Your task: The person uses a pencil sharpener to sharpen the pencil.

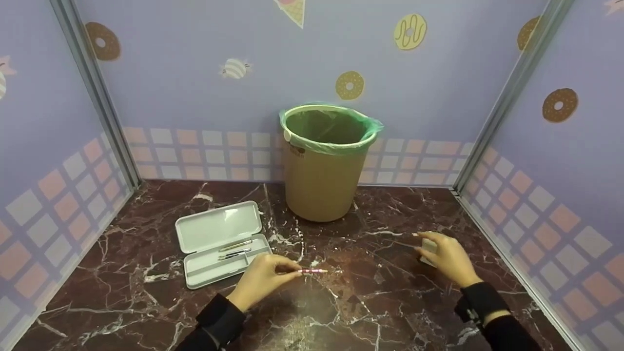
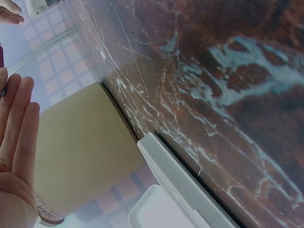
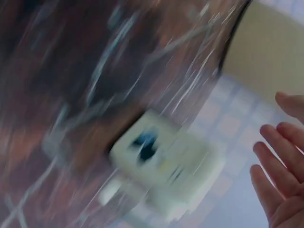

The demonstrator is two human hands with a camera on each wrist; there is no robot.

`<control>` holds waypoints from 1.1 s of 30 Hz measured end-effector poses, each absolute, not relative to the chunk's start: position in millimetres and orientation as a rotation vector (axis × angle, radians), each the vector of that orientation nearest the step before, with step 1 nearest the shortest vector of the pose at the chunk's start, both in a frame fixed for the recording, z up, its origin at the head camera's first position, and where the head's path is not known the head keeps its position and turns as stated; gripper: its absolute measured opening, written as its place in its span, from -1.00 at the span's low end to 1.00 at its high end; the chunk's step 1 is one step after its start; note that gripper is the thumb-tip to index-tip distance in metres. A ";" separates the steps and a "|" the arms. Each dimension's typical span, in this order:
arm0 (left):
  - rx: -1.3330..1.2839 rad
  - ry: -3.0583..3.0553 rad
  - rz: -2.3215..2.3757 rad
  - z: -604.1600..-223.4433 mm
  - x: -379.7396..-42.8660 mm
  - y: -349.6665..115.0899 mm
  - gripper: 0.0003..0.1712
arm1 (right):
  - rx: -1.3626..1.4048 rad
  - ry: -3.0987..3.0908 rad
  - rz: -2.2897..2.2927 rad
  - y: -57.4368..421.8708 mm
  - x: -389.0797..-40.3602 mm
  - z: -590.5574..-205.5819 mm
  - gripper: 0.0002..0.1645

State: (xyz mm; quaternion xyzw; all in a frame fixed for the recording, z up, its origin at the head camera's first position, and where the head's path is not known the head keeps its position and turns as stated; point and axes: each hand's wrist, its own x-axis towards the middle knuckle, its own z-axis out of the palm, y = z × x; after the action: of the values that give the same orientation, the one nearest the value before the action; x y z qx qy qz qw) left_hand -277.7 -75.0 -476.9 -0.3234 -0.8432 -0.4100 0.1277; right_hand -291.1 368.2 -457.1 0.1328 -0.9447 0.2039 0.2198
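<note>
Nearest: dark cuffs (image 1: 222, 319) at both wrists, hands just forward of them, over a dark, white-veined marbled surface (image 1: 390, 321).

Left hand (image 1: 265, 278): thumb and fingertips clamped on a slim pencil (image 1: 313, 271). Pencil juts from the fingertips toward the right hand's side, pale pointed end outermost, red along the barrel. It lies nearly level, well apart from the right hand.

Right hand (image 1: 448, 256): fingers extended and apart, grasping nothing. Just beside it, a cream box (image 3: 166, 152) on the surface, partly hidden by the fingers in the head view. Right wrist view shows a gap between fingers and box; that view is blurred, the dark-and-blue picture on the box not readable.

Left of the left hand and a little beyond: white case (image 1: 219, 226), lid laid back, near corner partly hidden behind the hand. Several slim pens (image 1: 235, 253) in it; exact count unclear.

Beyond both hands, between them: tan bin (image 1: 324, 180), upright, green liner (image 1: 368, 131) folded over its rim. Farthest: lilac wall (image 1: 195, 92), doughnut prints above, pink-and-white checks below.
</note>
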 end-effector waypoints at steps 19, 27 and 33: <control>-0.921 -2.482 -1.180 -476.1 -275.7 -80.6 -0.92 | 0.297 -2.904 0.609 447.6 -307.6 -469.5 -0.25; -0.925 -2.496 -1.181 -474.8 -275.1 -81.8 -0.93 | 0.317 -2.890 0.601 447.6 -309.1 -467.8 -0.34; -0.919 -2.496 -1.165 -476.0 -275.5 -81.7 -0.92 | 0.286 -2.877 0.603 445.7 -309.3 -466.7 -0.38</control>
State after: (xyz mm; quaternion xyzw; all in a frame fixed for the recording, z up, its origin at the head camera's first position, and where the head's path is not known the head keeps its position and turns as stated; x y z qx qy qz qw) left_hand -275.5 -81.7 -476.0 -0.3142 -0.8536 -0.3983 0.1186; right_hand -309.3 445.7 -466.7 0.0966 -0.9698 0.2032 0.0942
